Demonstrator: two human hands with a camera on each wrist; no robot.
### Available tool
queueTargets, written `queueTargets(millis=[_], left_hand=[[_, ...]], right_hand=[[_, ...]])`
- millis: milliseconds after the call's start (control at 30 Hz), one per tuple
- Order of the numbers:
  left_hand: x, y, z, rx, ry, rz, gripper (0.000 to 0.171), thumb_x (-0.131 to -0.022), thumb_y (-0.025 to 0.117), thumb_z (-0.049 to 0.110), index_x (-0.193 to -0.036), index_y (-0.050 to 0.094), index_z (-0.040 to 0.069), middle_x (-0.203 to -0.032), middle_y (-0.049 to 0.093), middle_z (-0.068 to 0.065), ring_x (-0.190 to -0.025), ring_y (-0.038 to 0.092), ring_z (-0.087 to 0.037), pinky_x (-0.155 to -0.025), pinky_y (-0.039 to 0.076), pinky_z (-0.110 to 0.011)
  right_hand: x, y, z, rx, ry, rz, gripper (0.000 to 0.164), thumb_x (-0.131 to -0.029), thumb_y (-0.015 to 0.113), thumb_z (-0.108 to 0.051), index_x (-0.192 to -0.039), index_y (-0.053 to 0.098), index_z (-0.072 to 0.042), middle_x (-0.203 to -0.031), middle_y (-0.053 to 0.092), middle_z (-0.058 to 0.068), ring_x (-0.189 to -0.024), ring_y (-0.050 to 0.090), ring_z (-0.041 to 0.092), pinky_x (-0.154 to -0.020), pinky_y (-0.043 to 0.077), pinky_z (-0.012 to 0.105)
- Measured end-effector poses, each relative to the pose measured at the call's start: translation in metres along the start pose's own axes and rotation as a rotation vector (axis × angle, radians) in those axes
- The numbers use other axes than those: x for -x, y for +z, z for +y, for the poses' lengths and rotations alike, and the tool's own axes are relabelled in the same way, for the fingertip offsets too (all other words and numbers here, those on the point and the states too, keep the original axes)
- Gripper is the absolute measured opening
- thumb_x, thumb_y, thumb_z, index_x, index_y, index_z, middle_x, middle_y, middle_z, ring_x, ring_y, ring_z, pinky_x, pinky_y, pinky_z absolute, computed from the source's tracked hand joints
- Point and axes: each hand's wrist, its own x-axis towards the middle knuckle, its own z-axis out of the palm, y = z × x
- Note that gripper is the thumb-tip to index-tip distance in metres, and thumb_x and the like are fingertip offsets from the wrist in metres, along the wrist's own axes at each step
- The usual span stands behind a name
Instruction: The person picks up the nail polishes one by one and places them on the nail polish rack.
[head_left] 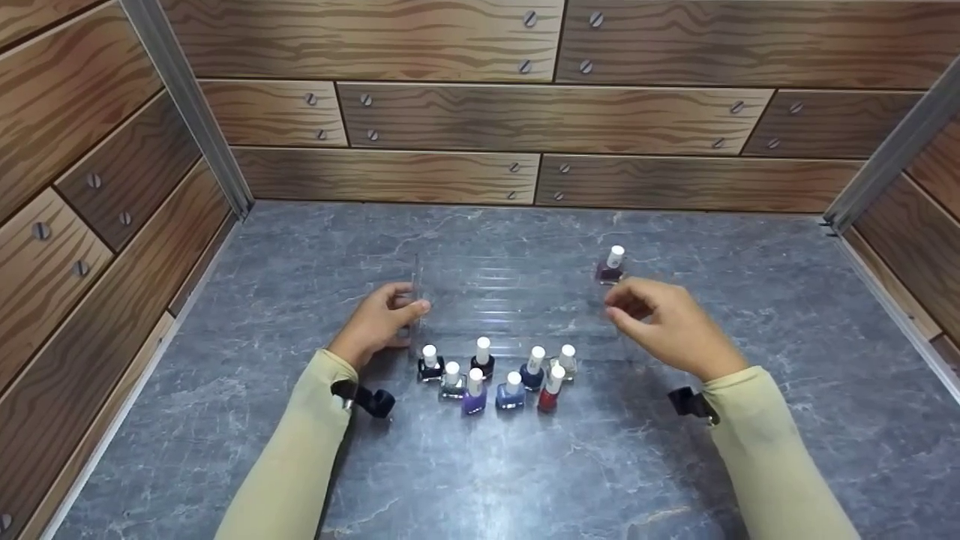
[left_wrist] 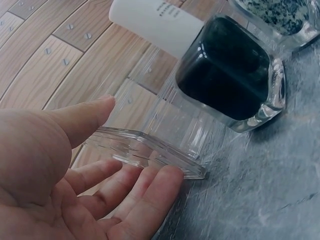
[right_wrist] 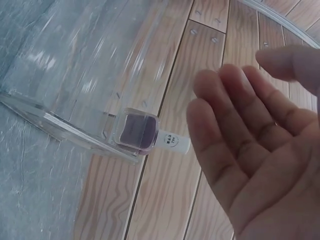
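A clear plastic stepped stand (head_left: 501, 279) lies mid-table. My left hand (head_left: 377, 321) holds its left side panel, thumb on the inner face and fingers outside. On the stand's right, my right hand (head_left: 664, 324) hovers with loosely bent fingers and nothing between them. Just beyond it is a dark purple nail polish bottle (head_left: 610, 270) with a white cap, seen through the clear side in the right wrist view. Several bottles stand in front of the stand, including a purple one (head_left: 474, 400), a light blue one (head_left: 511, 395) and a red one (head_left: 548, 397). A dark bottle (left_wrist: 227, 70) looms near my left hand.
Wood-patterned walls (head_left: 450, 112) enclose the grey marbled tabletop (head_left: 247, 360) at the back and sides. A black strap device (head_left: 365, 398) sits on the left wrist, and another (head_left: 691, 405) on the right.
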Motion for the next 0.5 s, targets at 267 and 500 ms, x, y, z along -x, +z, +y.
queueTargets(millis=[267,500], left_hand=[[-0.0006,-0.0013,0.001,0.009,0.004,-0.005,0.065,-0.099,0.073,0.025,-0.154,0.043,0.006,-0.149,0.051,-0.02,-0.127,0.059,-0.037,-0.093,0.062,-0.045],[-0.0011,-0.0006,0.0006,0.01,0.006,-0.004,0.065,-0.099,0.073,0.024,-0.154,0.043,0.006,-0.147,0.053,-0.019,-0.125,0.06,-0.037,-0.092,0.063,-0.044]], right_hand=[[-0.0011,0.0039,-0.002,-0.004,-0.018,-0.067,0.011,-0.098,0.071,-0.014,-0.109,0.071,-0.013,-0.099,0.072,-0.003,-0.087,0.067,0.012,-0.079,0.061,0.027],[-0.0003,0.0085,-0.0047,-0.023,-0.042,-0.087,0.012,-0.097,0.073,-0.015,-0.109,0.071,-0.012,-0.098,0.071,-0.004,-0.086,0.066,0.011,-0.077,0.061,0.027]])
